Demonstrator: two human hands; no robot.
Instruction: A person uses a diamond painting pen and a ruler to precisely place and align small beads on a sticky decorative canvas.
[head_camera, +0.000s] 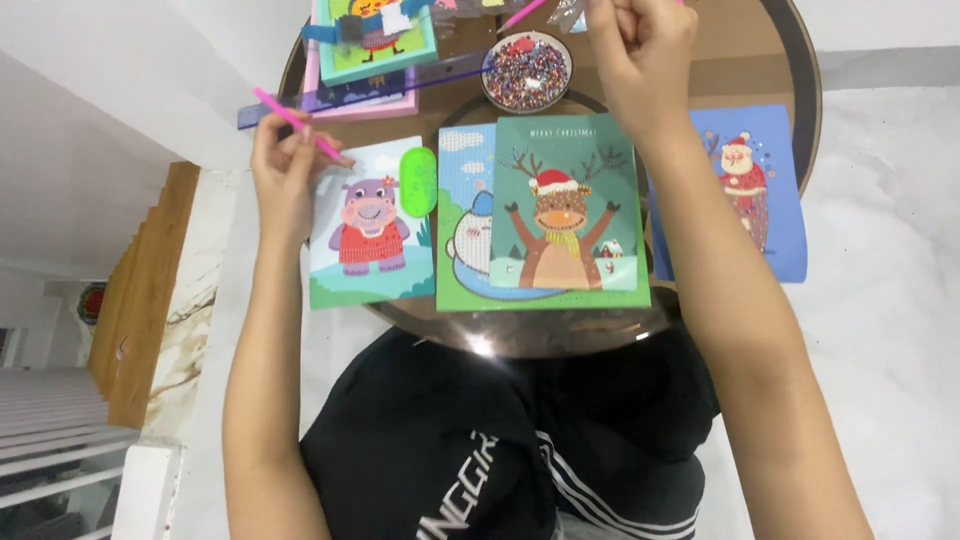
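A round brown worktop (720, 60) carries picture cards: a reindeer card (570, 215) at centre, a hippo card (355, 235) to its left, a Santa card (755, 185) to its right. A bead dish (527, 70) sits farther back. The right hand (640, 50) is curled shut beside the dish; what it grips cannot be told. The left hand (285, 165) pinches a pink pen (295, 122) over the hippo card's far left corner.

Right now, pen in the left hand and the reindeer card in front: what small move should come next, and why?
Probably bring the pink pen in the left hand across to the bead dish: its tip sits over the hippo card, away from the beads, and the right hand is raised near the dish.
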